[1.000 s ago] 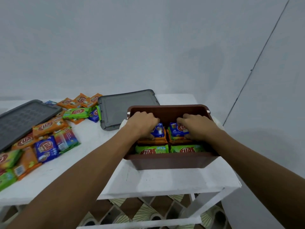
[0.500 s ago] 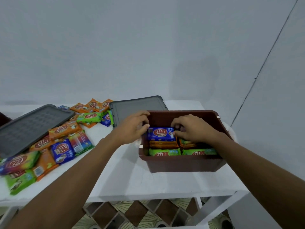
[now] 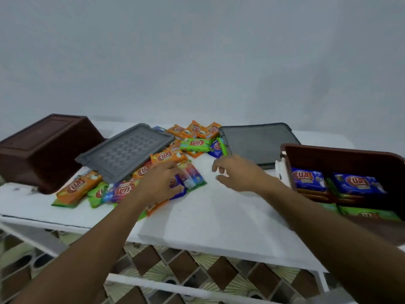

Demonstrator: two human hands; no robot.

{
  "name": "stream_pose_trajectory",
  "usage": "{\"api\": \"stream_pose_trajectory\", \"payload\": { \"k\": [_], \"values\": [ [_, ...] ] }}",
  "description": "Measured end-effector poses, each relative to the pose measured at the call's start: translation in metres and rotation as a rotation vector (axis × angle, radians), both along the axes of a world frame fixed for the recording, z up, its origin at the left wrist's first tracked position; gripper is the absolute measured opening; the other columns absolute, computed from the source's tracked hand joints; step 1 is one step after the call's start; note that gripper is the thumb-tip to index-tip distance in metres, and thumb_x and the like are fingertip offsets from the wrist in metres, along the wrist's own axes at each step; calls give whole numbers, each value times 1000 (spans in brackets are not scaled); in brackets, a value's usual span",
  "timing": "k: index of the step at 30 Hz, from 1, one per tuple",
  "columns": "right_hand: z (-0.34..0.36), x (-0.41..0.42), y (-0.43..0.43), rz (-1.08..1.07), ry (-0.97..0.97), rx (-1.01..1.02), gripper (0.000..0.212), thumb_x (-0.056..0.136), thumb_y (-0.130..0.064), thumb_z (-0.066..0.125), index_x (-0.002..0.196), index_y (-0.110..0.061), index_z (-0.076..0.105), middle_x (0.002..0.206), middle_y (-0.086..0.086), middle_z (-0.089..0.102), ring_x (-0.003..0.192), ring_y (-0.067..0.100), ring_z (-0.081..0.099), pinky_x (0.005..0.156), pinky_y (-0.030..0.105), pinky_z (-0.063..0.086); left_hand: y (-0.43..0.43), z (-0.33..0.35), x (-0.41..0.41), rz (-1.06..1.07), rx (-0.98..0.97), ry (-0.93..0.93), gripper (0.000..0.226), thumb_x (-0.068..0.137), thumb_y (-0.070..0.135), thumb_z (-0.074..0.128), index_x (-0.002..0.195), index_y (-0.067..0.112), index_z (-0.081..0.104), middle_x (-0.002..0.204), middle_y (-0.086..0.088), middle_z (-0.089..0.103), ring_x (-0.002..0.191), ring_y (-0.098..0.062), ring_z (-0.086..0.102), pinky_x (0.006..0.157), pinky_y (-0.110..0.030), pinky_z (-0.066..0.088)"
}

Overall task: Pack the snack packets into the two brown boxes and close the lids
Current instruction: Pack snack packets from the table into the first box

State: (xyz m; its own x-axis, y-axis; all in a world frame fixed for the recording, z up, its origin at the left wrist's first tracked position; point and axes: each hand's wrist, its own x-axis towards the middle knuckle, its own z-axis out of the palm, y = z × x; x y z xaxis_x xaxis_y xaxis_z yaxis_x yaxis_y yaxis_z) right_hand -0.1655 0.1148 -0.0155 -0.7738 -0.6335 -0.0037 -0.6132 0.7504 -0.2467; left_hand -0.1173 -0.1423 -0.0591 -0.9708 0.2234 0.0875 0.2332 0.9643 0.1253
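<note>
Head view | step: fetching more snack packets (image 3: 166, 156) for the partly filled right brown box (image 3: 341, 156) | left hand (image 3: 160, 183) lies on the pile, grip unclear | right hand (image 3: 238, 174) loosely curled, empty, above table (image 3: 219, 216) | next: pinch packets cleanly, carry right.

Plain pale grey wall (image 3: 197, 51) behind white tabletop (image 3: 219, 216). Beneath, white rail (image 3: 142, 283) across tiled floor (image 3: 221, 273) patterned in brown diamonds and pale green fans. Soft, even lighting throughout.
</note>
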Motion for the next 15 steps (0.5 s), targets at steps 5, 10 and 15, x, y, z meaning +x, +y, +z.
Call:
{"api": "stream_pose_trajectory", "payload": {
  "k": [5, 10, 15],
  "values": [
    [-63, 13, -69, -50, -80, 112, 54, 97, -35, 47, 148, -35, 30, 160, -1, 20, 142, 24, 24, 108, 48, 33, -37, -22, 10, 84, -105, -183, 88, 79, 72, 55, 148, 23, 33, 160, -3, 21, 145, -25, 21, 116, -48, 24],
    [-77, 19, -77, -208, 33, 44, 68, 85, -63, 54, 142, -30, 38, 158, 2, 26, 141, 23, 27, 106, 48, 32, -35, -19, -2, 58, -129, -164, 94, 72, 73, 62, 144, 19, 35, 148, -4, 35, 135, -24, 31, 108, -42, 36],
    [-61, 14, -78, -282, -60, 128, 70, 80, -53, 68, 134, -23, 33, 131, 4, 54, 108, 20, 56, 76, 32, 49, -32, -19, -8, 71, -80, -189, 97, 69, 71, 66, 144, 20, 33, 145, -5, 33, 136, -25, 24, 109, -42, 35]
  ]
}}
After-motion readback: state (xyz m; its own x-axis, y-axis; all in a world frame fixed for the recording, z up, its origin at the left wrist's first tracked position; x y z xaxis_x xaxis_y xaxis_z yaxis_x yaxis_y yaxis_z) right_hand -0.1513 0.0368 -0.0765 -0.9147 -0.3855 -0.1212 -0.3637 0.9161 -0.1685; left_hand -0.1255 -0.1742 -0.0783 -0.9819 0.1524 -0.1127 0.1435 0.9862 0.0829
